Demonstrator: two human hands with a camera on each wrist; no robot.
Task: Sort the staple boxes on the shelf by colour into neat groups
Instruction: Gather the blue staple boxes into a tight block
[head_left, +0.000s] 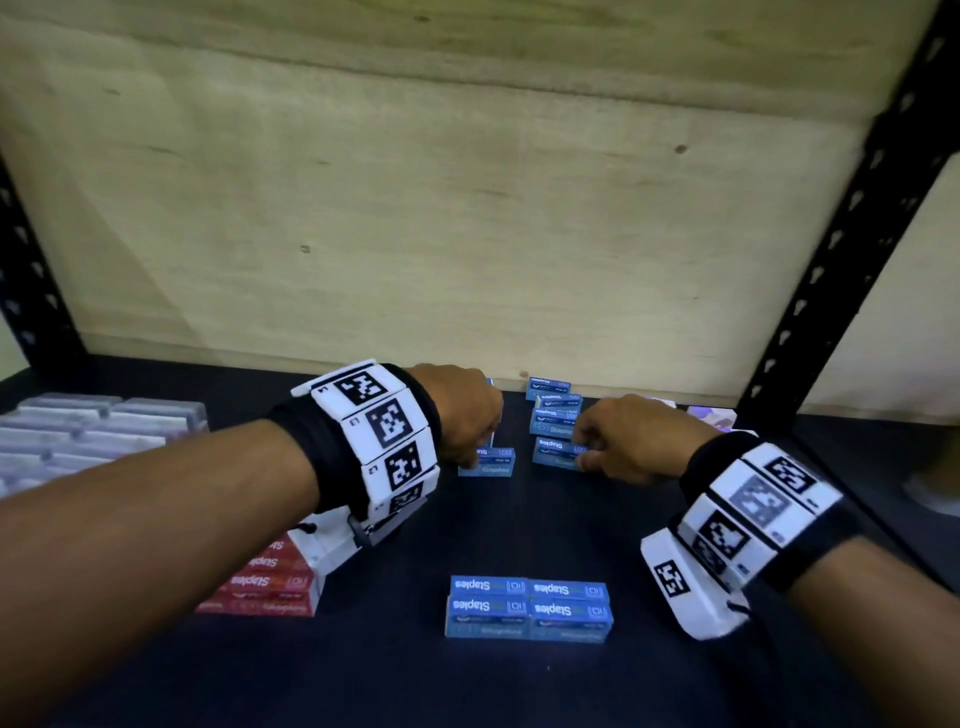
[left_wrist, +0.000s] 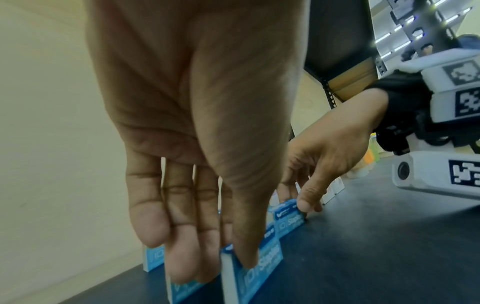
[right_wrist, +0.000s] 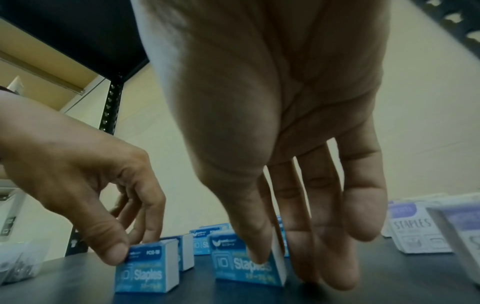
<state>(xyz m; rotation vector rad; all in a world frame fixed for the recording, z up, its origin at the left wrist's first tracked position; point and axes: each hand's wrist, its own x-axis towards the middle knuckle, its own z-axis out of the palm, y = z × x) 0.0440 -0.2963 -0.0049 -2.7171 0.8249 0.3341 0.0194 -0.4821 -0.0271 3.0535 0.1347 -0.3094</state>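
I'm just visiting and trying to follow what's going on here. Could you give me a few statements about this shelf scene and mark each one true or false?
1. Each hand pinches a small blue cardboard staple box. True: the left hand pinches one blue staple box, and the right hand pinches another.
2. A neat block of blue staple boxes lies at the front of the dark shelf. True.
3. The red staple boxes are stacked at the far right. False: they lie front left, under the left forearm.
4. The right hand lifts its box high in the air. False: the box sits on the shelf.
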